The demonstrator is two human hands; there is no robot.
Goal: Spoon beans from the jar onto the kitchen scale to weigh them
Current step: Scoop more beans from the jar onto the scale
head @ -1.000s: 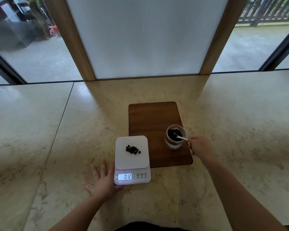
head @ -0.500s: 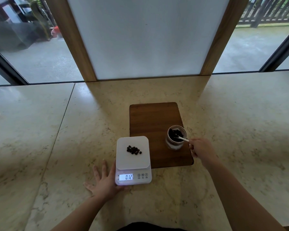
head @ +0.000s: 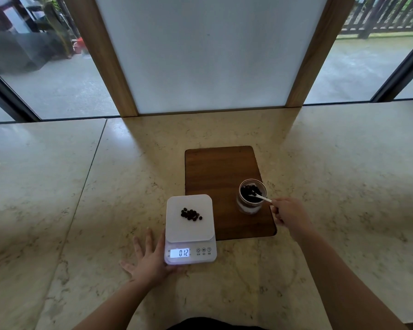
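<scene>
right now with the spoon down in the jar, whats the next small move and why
Probably lift the spoon out of the jar with a load and carry it left over the scale. The right hand holds the handle, with the bowl down among the beans. Only a small pile of beans sits on the platform, the display reads 012, and the left hand rests flat against the scale's side.

Pale marbled stone counter [head: 86,210] with a seam running front to back, dark wooden board [head: 215,172] lying flat on it, frosted white panel [head: 205,53] in wooden frame behind (glass either side), wet pavement [head: 65,91] outside, dark railing [head: 386,15] far right.
</scene>
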